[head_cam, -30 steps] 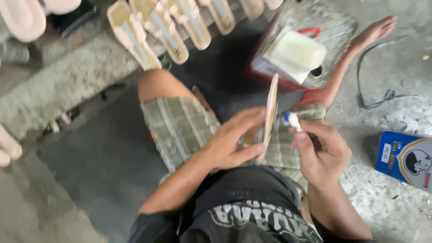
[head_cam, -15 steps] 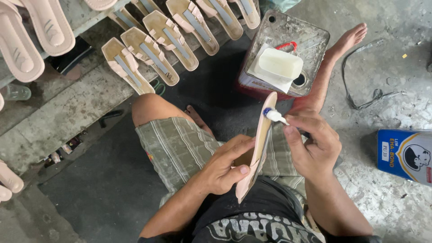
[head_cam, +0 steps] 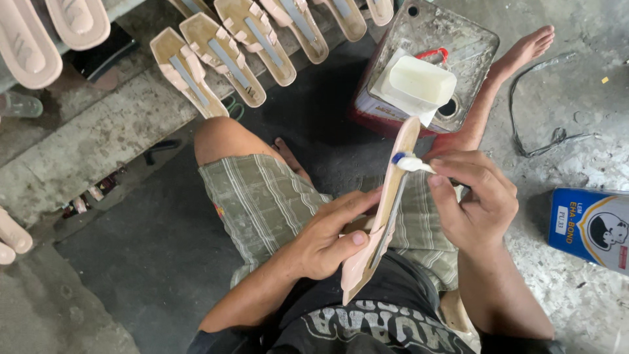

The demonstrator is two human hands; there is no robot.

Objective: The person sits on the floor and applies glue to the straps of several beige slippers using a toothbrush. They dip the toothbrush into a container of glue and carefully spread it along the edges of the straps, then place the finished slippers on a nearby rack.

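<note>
Left hand: the left hand point(head_cam: 327, 239) grips a pale pink shoe sole point(head_cam: 383, 210) from the side, thumb pressed on the near face, fingers curled behind it.
Shoe sole: it stands on edge, tilted, its upper tip near the grey can and its lower end over the lap, just above the dark shirt point(head_cam: 367, 328).
Right hand: the right hand point(head_cam: 475, 200) is closed around a small brush point(head_cam: 411, 162), fingertips pinching the handle; most of the handle is hidden in the fist.
Brush tip: the white, blue-banded head touches the sole's edge near its upper end.
Lap: both hands sit over plaid shorts point(head_cam: 262, 200); the left knee is bent up, the right leg stretches out with the bare foot point(head_cam: 527, 47) on the concrete.
Grey can: a dented metal can point(head_cam: 458, 39) stands just beyond the sole's tip, beside the right leg; a white tub point(head_cam: 422, 80) of pale paste rests on its top, next to a round opening.
Blue tin: a blue tin point(head_cam: 593, 226) lies on the floor to the right of the right hand, well apart from it.
Row of soles: several beige sandal soles point(head_cam: 223, 56) with straps lean side by side against a concrete ledge point(head_cam: 98, 141) ahead of the knee.
Pink soles: two more pink soles point(head_cam: 49, 33) rest on the upper left.
Cable: a dark cable point(head_cam: 544, 131) trails on the floor near the foot.
</note>
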